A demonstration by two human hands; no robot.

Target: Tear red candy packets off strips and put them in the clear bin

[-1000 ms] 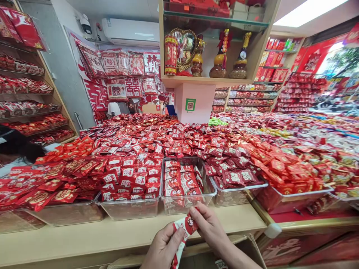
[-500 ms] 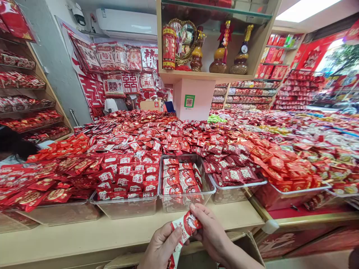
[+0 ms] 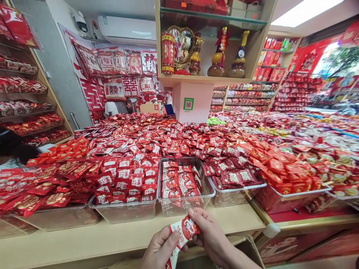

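Note:
A strip of small red-and-white printed packets [image 3: 182, 232] is held between both my hands at the bottom middle, over the counter's front edge. My left hand [image 3: 160, 248] pinches it lower down, thumb on top, and the strip's tail hangs below that hand. At the upper end, my right hand [image 3: 209, 236] grips it with thumb and fingers. Just beyond stands a clear plastic bin [image 3: 187, 210] with similar red-and-white packets [image 3: 186, 182] in rows. What is inside the packets cannot be seen.
More clear bins [image 3: 126, 213] line the counter [image 3: 70, 244], heaped with red packets. An open cardboard box [image 3: 246, 248] lies below my hands. A shelf cabinet [image 3: 207, 79] with bottles overhangs the heap. Part of a person's dark hair [image 3: 25, 153] shows at far left.
The view has tilted up slightly, so the shop appears a little lower. Both hands keep hold of the strip, with hardly any shift in their grip.

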